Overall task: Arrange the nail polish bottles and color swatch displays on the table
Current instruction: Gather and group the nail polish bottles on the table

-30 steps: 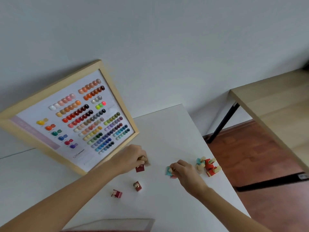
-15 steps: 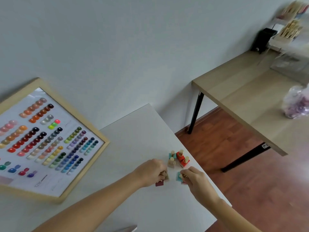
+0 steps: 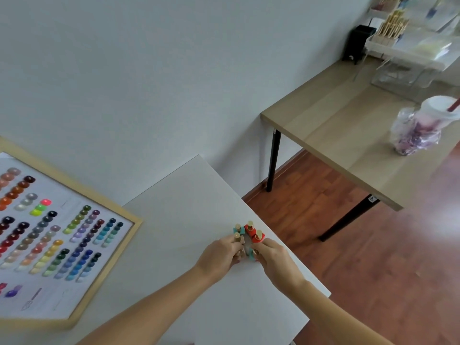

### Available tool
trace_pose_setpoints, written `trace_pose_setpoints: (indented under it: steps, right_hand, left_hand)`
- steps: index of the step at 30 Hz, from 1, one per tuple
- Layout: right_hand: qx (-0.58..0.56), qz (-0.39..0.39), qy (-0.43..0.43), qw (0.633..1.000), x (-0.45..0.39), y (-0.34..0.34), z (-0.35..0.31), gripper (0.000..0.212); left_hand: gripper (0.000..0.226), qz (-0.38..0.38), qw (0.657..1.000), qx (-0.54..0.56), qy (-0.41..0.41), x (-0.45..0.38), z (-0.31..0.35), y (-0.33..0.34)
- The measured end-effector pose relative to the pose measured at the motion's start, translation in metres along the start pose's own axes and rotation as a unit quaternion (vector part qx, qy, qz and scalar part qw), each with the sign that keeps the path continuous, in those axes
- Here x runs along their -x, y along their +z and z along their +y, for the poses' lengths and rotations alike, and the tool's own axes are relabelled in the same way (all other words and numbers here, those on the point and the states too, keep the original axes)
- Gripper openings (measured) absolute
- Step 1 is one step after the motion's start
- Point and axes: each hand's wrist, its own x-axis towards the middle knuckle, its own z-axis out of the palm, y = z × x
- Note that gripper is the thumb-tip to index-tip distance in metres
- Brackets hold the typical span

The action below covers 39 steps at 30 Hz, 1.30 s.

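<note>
While both hands work at it, the cluster of nail polish bottles [image 3: 249,234] sits near the right edge of the white table [image 3: 179,195], caps up and touching one another.

Item 1: two red bottles [image 3: 254,232], gold caps, at the far right of the cluster, placed.
Item 2: teal bottle [image 3: 238,229], far left of the cluster, placed.
Item 3: pale bottle [image 3: 238,238], just in front of the teal one, against the left fingertips.
Item 4: second teal bottle [image 3: 252,253], nearest the person, pinched in the right hand [image 3: 273,260], fingers closed on it, close to joining the group.
Item 5: left hand [image 3: 220,255], fingers curled shut around something at the cluster's near side; what it grips is mostly hidden, probably another bottle.
Item 6: framed colour swatch display [image 3: 72,245], lying on the table well to the left, apart from the bottles, partly out of view.

Status, by judgement: grouping of bottles is well advanced, with two pieces yet to be released; whether more bottles remain outside the view cannot be told. Position of the swatch display looks unsettled, possibly still to be squared.
</note>
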Motion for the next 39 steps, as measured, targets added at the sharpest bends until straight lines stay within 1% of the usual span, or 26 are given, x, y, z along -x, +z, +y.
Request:
trace_pose_setpoints:
  steps: [6, 11, 14, 17, 19, 21, 23, 27, 29, 31, 34, 36, 39]
  right_hand:
    - [-0.004, 0.022, -0.004, 1.0, 0.005, -0.002, 0.001, 0.026]
    - [-0.005, 0.027, -0.005, 1.0, 0.006, -0.004, 0.001, 0.029]
    - [0.022, 0.038, -0.011, 0.999, 0.008, -0.008, -0.003, 0.029]
    - [0.061, 0.088, -0.036, 0.994, 0.012, -0.01, -0.01, 0.026]
    - [0.069, 0.115, -0.07, 0.988, 0.015, -0.009, -0.017, 0.018]
    - [0.061, 0.114, -0.106, 0.986, 0.015, -0.003, -0.028, 0.012]
    - [0.048, 0.088, -0.133, 0.986, 0.014, 0.007, -0.043, 0.011]
    - [0.041, 0.012, -0.186, 0.982, 0.007, 0.032, -0.082, 0.015]
    - [0.042, -0.025, -0.212, 0.976, 0.002, 0.045, -0.102, 0.015]
    - [0.042, -0.06, -0.241, 0.968, -0.002, 0.059, -0.121, 0.016]
    - [0.044, -0.119, -0.273, 0.954, -0.011, 0.08, -0.144, 0.019]
    - [0.049, -0.157, -0.274, 0.947, -0.016, 0.095, -0.155, 0.025]
    - [0.056, -0.201, -0.263, 0.942, -0.02, 0.116, -0.168, 0.032]
  left_hand:
    - [0.024, 0.014, 1.0, -0.006, 0.002, 0.003, -0.002, 0.002]
    - [0.036, 0.019, 1.0, -0.004, 0.002, 0.006, -0.001, 0.001]
    - [0.043, 0.019, 1.0, -0.004, 0.0, 0.009, 0.001, -0.005]
    - [0.05, 0.01, 1.0, 0.014, -0.013, 0.019, -0.001, -0.023]
    - [0.047, 0.009, 0.999, 0.036, -0.026, 0.035, -0.01, -0.04]
    - [0.044, 0.015, 0.997, 0.055, -0.052, 0.059, -0.026, -0.055]
    - [0.04, 0.024, 0.994, 0.061, -0.085, 0.088, -0.047, -0.069]
    - [0.035, 0.046, 0.982, 0.064, -0.173, 0.154, -0.087, -0.084]
    - [0.033, 0.045, 0.975, 0.062, -0.209, 0.185, -0.103, -0.083]
    - [0.032, 0.027, 0.969, 0.064, -0.236, 0.212, -0.115, -0.077]
    - [0.036, -0.019, 0.965, 0.051, -0.256, 0.24, -0.13, -0.067]
    - [0.04, -0.054, 0.964, 0.039, -0.256, 0.252, -0.139, -0.06]
    - [0.04, -0.086, 0.967, 0.039, -0.235, 0.259, -0.149, -0.053]
